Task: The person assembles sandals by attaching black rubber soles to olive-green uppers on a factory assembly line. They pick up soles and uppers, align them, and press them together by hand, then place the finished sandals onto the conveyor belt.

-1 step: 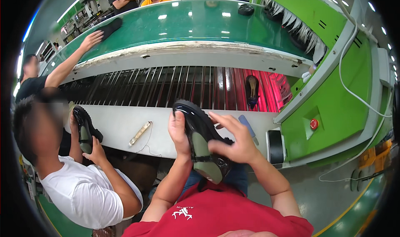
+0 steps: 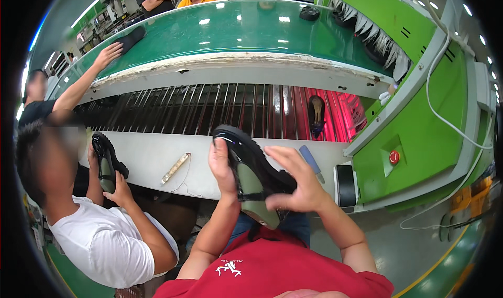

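Note:
I hold a glossy black strapped shoe [image 2: 242, 152] with a chunky ridged sole, tilted in front of my red shirt. A grey-green shoe last [image 2: 260, 212] fills its opening, under the strap. My left hand [image 2: 222, 169] is closed round the front part, its thumb along the glossy side. My right hand [image 2: 297, 181] curves round the sole and heel side, fingers spaced at the sole's edge and thumb by the strap. Its palm side is partly hidden. On the white ledge [image 2: 201, 151] beyond lie a blue rod-shaped item [image 2: 309, 159] and a taped stick [image 2: 176, 168].
To the left, a co-worker in white holds a similar shoe [image 2: 107, 162]; another reaches to a dark shoe [image 2: 132, 40] on the green belt [image 2: 225, 28]. Another shoe [image 2: 316, 114] lies on red-lit rollers [image 2: 285, 112]. At right stands a green machine [image 2: 419, 125] with a red button [image 2: 394, 157].
My hands and the shoe have shifted slightly left. The far co-worker's hand and the dark shoe on the belt have moved a little left and nearer.

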Demonstrator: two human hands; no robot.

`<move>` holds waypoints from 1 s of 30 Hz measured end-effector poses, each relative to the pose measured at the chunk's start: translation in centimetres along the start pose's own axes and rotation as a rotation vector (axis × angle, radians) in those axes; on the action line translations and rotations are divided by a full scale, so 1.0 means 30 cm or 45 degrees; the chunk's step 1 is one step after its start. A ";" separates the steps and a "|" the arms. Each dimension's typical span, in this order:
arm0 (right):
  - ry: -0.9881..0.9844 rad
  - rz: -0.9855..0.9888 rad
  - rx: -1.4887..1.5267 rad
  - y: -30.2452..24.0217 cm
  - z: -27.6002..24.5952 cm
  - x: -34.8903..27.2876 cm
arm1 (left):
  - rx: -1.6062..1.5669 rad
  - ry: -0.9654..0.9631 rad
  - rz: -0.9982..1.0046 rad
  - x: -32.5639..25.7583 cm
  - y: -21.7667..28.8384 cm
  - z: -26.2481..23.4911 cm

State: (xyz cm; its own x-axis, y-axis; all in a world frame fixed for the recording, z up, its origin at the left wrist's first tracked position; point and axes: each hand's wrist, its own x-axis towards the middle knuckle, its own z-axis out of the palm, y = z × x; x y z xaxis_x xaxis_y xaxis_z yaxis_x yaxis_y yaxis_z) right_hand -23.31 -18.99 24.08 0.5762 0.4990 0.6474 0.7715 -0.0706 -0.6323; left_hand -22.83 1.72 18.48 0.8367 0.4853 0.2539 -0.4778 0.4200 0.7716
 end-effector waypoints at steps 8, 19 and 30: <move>0.079 -0.448 -0.714 0.034 -0.021 -0.100 | -0.297 0.125 -0.325 -0.033 -0.041 0.004; -0.709 -0.199 -0.651 0.041 -0.135 0.249 | 0.696 -0.760 0.308 -0.069 0.076 0.006; 0.118 0.436 0.621 0.320 -0.047 0.104 | 0.904 -0.632 0.194 0.015 0.111 -0.067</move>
State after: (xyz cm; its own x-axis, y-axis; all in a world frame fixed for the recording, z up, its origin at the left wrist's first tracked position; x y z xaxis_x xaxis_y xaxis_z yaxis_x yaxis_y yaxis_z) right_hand -13.73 -19.32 20.63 0.8081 0.4391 0.3927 0.3375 0.2013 -0.9195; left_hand -24.59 4.87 19.99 0.8762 0.0385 0.4804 -0.4524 -0.2782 0.8473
